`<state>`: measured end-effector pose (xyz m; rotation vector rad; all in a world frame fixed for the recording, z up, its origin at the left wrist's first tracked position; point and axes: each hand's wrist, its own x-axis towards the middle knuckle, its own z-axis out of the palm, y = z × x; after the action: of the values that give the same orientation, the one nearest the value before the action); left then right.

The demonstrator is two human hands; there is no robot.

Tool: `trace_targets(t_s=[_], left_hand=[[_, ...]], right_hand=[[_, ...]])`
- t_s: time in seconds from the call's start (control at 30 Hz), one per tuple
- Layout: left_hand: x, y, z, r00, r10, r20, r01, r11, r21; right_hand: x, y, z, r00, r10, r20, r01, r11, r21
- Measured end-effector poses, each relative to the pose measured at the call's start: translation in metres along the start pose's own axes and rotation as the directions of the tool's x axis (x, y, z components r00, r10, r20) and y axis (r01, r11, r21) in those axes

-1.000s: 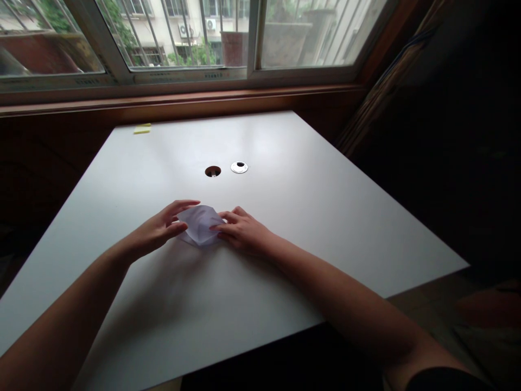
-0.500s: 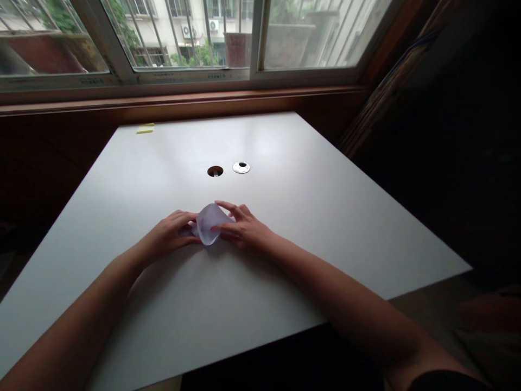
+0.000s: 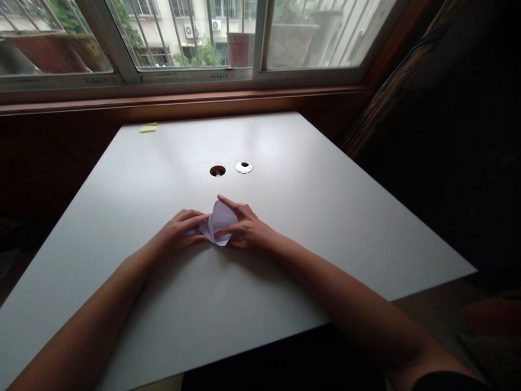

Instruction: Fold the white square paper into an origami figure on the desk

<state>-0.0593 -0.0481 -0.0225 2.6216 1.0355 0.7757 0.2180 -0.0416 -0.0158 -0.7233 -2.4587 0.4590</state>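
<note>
A piece of pale lilac paper, folded and curved open like a pocket, is between my two hands just above or on the white table. My left hand grips the paper's left end, thumb below and fingers above. On the other side my right hand holds it, with the index finger stretched up along the upper edge and another finger inside the curved fold. The paper's far right part is hidden behind my right hand.
A round hole is cut in the table beyond my hands, and a round silver cable cover lies beside it. Yellow sticky notes lie near the far left edge. A barred window stands behind the table.
The paper's curved flap has swung to the right and opened wider. My right index finger has risen along its edge, and my left hand has shifted slightly right.
</note>
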Motion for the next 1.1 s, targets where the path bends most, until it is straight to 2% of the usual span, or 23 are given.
trace_targets(t_s=[0.17, 0.3, 0.67, 0.8, 0.9, 1.1], left_hand=[[0.002, 0.006, -0.001, 0.998, -0.058, 0.015, 0.059, 0.997, -0.042], [0.003, 0.008, -0.003, 0.996, -0.085, 0.038, 0.087, 0.995, -0.049], [-0.001, -0.004, 0.002, 0.998, -0.065, 0.023, 0.067, 0.991, -0.114], [0.0, -0.003, 0.003, 0.999, -0.051, 0.015, 0.053, 0.994, -0.098], [0.001, 0.0, 0.003, 0.999, -0.045, 0.013, 0.046, 0.997, -0.064], [0.002, 0.001, 0.004, 0.999, -0.043, 0.006, 0.044, 0.998, -0.042]], right_hand=[[0.001, -0.001, -0.001, 0.999, 0.013, 0.036, -0.013, 1.0, 0.007], [0.003, 0.0, 0.0, 1.0, -0.017, 0.013, 0.016, 0.999, 0.029], [0.003, 0.008, 0.005, 0.997, -0.063, -0.042, 0.066, 0.995, 0.076], [0.002, 0.005, 0.003, 0.999, -0.045, 0.023, 0.044, 0.999, 0.014], [0.0, 0.0, 0.001, 0.995, 0.02, 0.098, -0.015, 0.999, -0.049], [-0.001, -0.004, 0.001, 0.992, 0.073, 0.107, -0.067, 0.996, -0.062]])
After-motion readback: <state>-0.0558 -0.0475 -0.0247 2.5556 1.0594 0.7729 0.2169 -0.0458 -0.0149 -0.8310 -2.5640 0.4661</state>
